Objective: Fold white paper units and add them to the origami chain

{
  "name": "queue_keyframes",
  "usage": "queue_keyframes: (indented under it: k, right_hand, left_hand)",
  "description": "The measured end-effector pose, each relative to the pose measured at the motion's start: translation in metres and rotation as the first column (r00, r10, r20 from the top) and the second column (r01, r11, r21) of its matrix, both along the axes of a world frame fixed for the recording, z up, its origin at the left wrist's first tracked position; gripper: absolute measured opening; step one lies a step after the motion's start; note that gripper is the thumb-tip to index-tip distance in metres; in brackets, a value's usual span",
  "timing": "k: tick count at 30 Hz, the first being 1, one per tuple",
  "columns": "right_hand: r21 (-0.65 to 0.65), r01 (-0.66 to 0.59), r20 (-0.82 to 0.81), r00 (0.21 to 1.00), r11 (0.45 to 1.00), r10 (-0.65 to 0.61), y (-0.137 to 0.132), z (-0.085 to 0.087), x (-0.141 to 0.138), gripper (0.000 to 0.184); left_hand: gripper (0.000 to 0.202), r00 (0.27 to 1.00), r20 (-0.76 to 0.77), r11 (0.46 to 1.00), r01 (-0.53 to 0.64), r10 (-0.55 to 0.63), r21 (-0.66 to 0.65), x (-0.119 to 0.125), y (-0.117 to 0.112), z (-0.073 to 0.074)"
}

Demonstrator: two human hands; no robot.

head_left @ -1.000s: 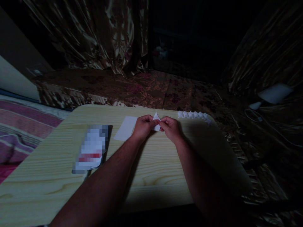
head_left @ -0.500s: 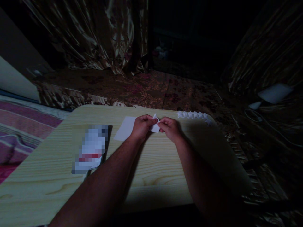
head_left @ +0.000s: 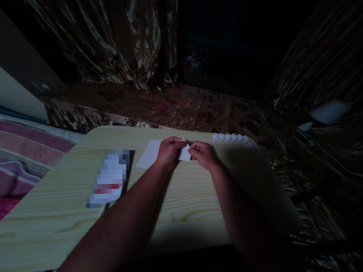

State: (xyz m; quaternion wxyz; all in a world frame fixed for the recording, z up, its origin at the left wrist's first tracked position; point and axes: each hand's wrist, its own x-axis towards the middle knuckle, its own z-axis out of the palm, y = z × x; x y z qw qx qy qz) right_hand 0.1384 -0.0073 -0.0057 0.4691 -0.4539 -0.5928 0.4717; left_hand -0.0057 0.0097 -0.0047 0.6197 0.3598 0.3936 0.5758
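A small white piece of folded paper [head_left: 185, 153] is held up between my two hands above the table, its pointed corner standing upward. My left hand [head_left: 169, 151] pinches it from the left, thumb pressed on top. On the other side, my right hand [head_left: 202, 153] grips the right edge between thumb and fingertips. Partly behind my left hand lies a flat white sheet of paper [head_left: 147, 155]. Several small white folded paper stars [head_left: 228, 137] line the table's far right edge, and a single paper star [head_left: 250, 145] sits just below that row.
The light wood table [head_left: 181, 211] has rounded corners. At its left lies a blurred-out pale object with a red band [head_left: 109, 177]. A striped cloth [head_left: 31, 151] is to the left. Patterned curtains [head_left: 113, 41] hang behind, and a white lamp-like object with a cable [head_left: 329, 112] stands right.
My left thumb has shifted slightly up and left, leaving more of the folded paper showing. The paper has turned a little between my hands, while the stars and sheet stay in place.
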Motion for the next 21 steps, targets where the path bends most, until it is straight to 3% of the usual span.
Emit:
queue_keyframes:
  k: [13, 21]
  right_hand:
    - [-0.011, -0.016, 0.062, 0.998, 1.0, 0.016, -0.001, 0.0006, 0.0006, 0.01]
    - [-0.025, 0.114, -0.059, 0.992, 0.993, -0.115, 0.0025, -0.0004, 0.001, 0.011]
  left_hand:
    - [0.013, 0.988, 0.099, 0.991, -0.126, 0.121, 0.037, -0.003, 0.0053, 0.0025]
    - [0.017, 1.0, 0.026, 0.998, -0.017, 0.016, 0.068, -0.001, 0.0045, 0.0002]
